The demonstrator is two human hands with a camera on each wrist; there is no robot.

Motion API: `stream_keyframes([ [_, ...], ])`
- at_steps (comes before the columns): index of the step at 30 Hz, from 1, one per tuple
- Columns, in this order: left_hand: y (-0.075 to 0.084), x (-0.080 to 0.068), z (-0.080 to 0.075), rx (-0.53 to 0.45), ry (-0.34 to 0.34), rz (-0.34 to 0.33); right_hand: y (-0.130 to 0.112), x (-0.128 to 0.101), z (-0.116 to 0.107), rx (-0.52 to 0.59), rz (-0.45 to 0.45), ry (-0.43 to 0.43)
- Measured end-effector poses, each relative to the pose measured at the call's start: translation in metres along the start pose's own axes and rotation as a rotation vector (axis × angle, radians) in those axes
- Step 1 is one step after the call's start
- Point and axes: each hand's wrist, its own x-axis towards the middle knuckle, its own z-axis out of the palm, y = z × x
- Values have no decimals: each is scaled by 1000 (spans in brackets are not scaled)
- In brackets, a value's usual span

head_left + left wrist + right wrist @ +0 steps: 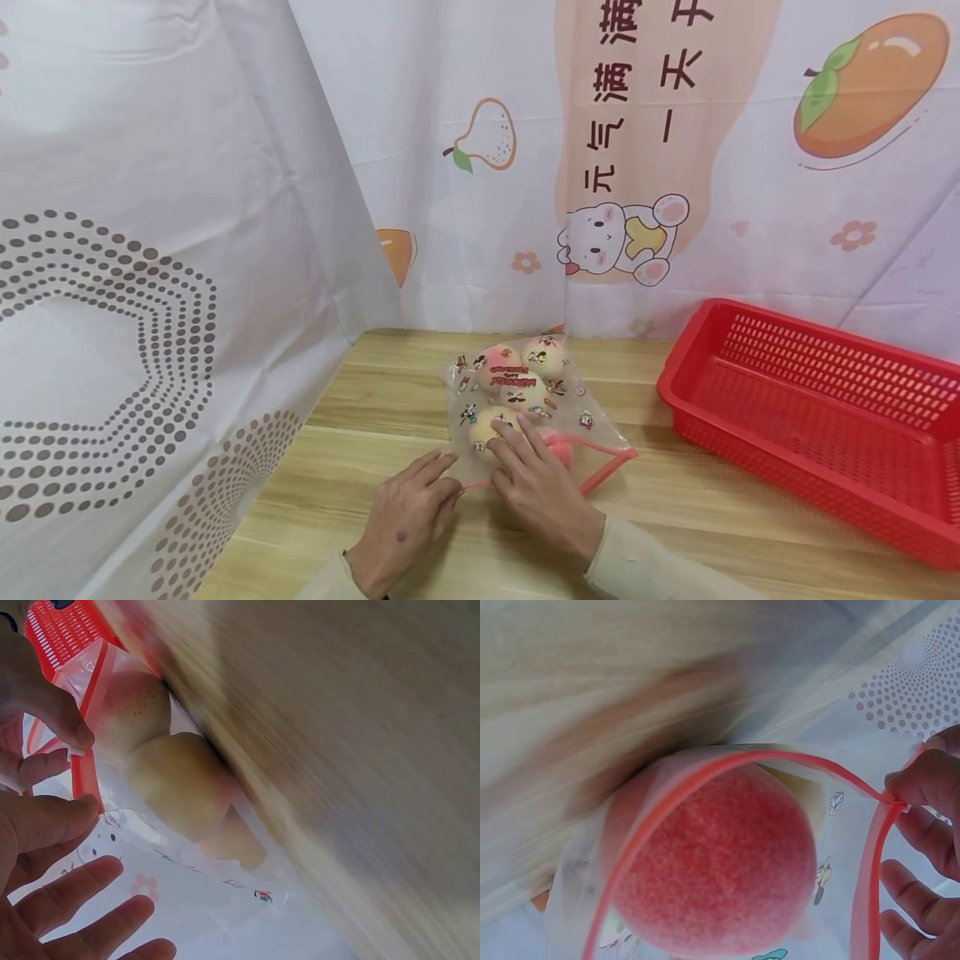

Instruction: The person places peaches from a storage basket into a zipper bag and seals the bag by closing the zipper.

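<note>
A clear zip bag [463,450] printed with small cartoon figures lies on the table, with several peaches [491,427] inside. Its mouth faces me, edged by a red zip strip [603,473]. My left hand [412,508] pinches the left end of that strip between thumb and finger, its other fingers spread below in the left wrist view. Beside it, my right hand [536,487] pinches the strip at a small white slider [75,752]. To the right of the slider the two red edges stand apart, and a deep pink peach [720,855] shows behind them in the right wrist view.
A red perforated plastic basket [795,467] stands on the right of the wooden table [360,400]. Printed cloth [465,217] hangs behind the table and along its left side.
</note>
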Motion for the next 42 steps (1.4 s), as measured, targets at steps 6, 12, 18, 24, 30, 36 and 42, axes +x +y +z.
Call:
stream_keyframes([
  [6, 0, 0, 0, 4, -10, -8, 3, -2, 1, -3, 1, 27],
  [12, -1, -1, -1, 1, -3, -2, 5, -2, 2, -7, -3, 53],
  [18, -1, 0, -2, 2, 6, 7, 7, -3, 2, -8, -4, 55],
  [24, -2, 0, -2, -2, 4, 2, 10, -5, -2, 18, 3, 13],
  [30, -1, 0, -3, -11, 1, 0, 12, -8, -4, 20, 9, -28],
  [36, 0, 2, -3, -18, 13, 4, 12, -11, -4, 18, 23, -41],
  [42, 0, 2, -4, -4, 23, 6, 13, -12, -1, 4, 24, 25],
])
